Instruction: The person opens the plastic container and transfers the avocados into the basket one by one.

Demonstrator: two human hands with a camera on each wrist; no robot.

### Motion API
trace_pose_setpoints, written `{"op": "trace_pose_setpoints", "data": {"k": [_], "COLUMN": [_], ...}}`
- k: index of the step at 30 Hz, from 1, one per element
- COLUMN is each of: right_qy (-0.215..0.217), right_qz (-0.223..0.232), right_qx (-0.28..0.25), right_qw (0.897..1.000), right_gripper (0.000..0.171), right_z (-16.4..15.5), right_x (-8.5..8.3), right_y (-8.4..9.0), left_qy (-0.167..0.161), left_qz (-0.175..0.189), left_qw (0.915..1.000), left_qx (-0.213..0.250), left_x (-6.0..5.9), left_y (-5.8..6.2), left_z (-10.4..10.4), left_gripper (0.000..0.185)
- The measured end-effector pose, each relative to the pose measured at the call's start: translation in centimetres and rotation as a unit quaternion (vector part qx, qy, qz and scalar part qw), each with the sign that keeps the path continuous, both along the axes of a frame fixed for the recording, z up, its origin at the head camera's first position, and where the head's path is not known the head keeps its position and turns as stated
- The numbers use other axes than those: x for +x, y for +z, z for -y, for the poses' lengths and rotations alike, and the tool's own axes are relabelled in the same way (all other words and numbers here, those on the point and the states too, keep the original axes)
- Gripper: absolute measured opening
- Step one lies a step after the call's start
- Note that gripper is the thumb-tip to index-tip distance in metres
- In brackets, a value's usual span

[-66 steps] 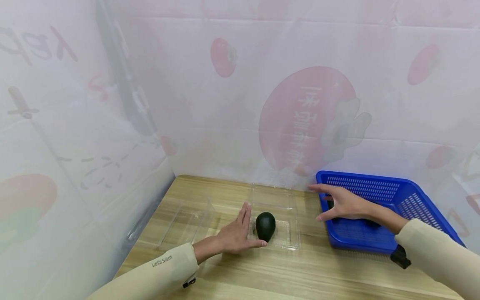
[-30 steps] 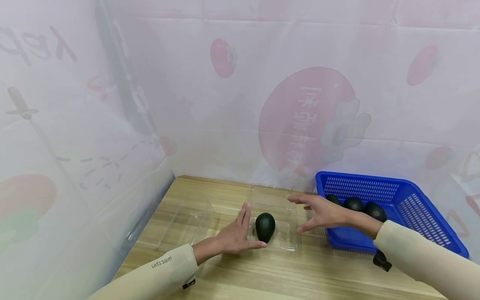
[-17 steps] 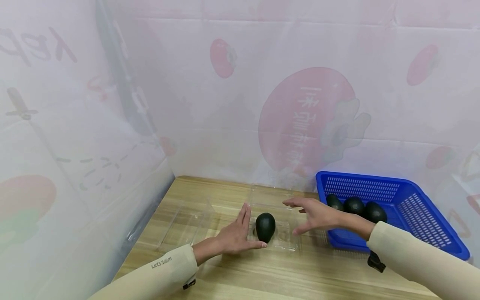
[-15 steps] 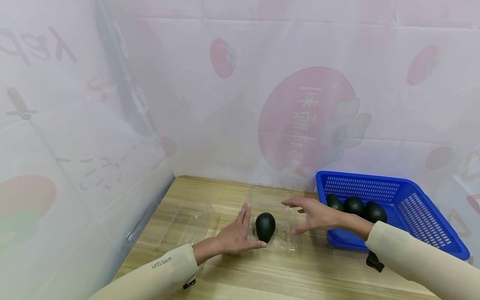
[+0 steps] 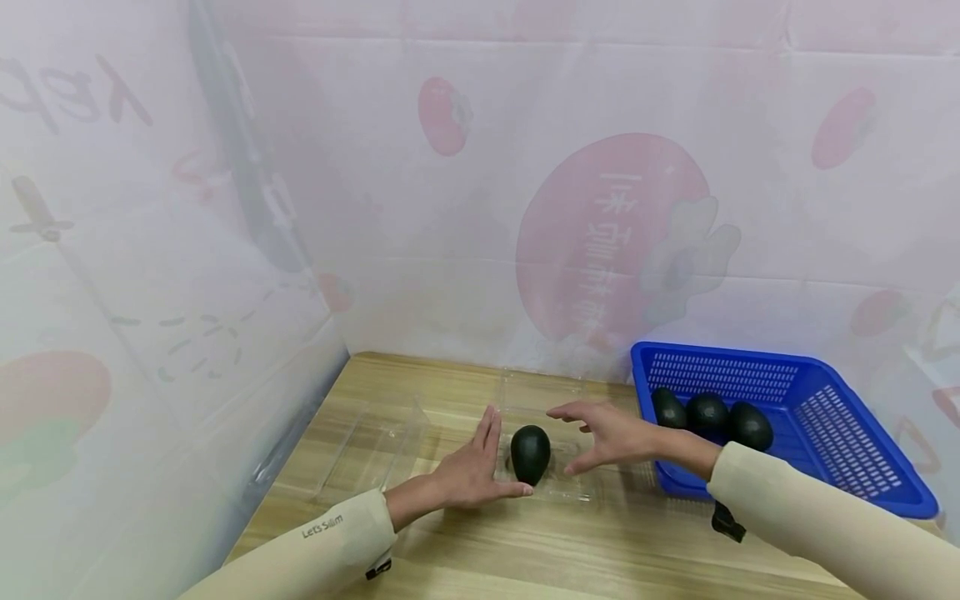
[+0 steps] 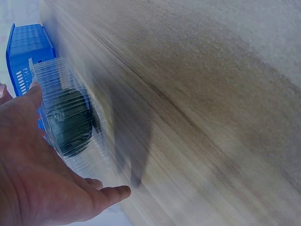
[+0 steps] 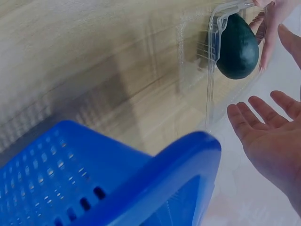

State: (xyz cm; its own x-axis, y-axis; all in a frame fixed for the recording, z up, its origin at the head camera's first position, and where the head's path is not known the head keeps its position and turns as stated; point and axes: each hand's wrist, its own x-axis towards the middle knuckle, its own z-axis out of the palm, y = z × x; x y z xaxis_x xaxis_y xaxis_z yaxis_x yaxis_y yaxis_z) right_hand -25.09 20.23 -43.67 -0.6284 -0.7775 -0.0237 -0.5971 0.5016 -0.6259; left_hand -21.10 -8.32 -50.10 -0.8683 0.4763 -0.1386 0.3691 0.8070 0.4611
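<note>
A dark green avocado (image 5: pixel 530 454) sits in a clear plastic clamshell box (image 5: pixel 583 497) whose lid lies folded back toward the wall. My left hand (image 5: pixel 467 473), fingers straight and thumb spread, is at the box's left side; in the left wrist view its fingertips overlap the ribbed box wall (image 6: pixel 52 75). From the right, my right hand (image 5: pixel 613 433) reaches over the box's right edge with fingers and thumb spread around air. The right wrist view shows that hand (image 7: pixel 277 146) apart from the avocado (image 7: pixel 237 49).
A blue perforated basket (image 5: pixel 795 492) stands at the right, against the wall, holding three more avocados (image 5: pixel 707 413). Another clear plastic box (image 5: pixel 367 446) is on the table's left part. White printed sheeting (image 5: pixel 420 308) borders the wooden table (image 5: pixel 540 558) at the back and left.
My right hand has moved left from over the basket to the clamshell box, uncovering the basket's avocados. The left hand and the avocado in the box have stayed put.
</note>
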Motion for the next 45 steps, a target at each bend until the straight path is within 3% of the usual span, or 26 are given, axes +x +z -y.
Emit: {"op": "trace_pose_setpoints", "data": {"k": [4,25,34,41,45], "right_qy": [-0.004,-0.032,-0.039,-0.035,-0.033], "right_qz": [0.008,-0.042,-0.077,-0.107,-0.122], "right_qx": [0.01,0.049,0.054,0.063,0.071], "right_qw": [1.0,0.997,0.995,0.992,0.989], "right_gripper": [0.083,0.081,0.076,0.079,0.081], "right_z": [0.6,4.1,5.0,5.4,5.3], "right_x": [-0.1,-0.2,0.0,0.2,0.3], "right_y": [-0.3,-1.9,-2.4,-3.2,-3.7], "left_qy": [-0.002,-0.007,-0.01,-0.015,-0.014], "left_qz": [0.0,-0.002,-0.001,-0.016,-0.014], "left_qw": [1.0,1.0,0.9999,0.9997,0.9998], "left_qx": [0.002,0.0,0.01,-0.004,-0.001], "left_x": [0.0,0.0,-0.3,-0.4,-0.3], "left_y": [0.0,0.0,-0.1,-0.9,-0.5], "left_z": [0.0,0.1,0.2,0.2,0.2], "left_gripper": [0.129,0.127,0.127,0.128,0.127]}}
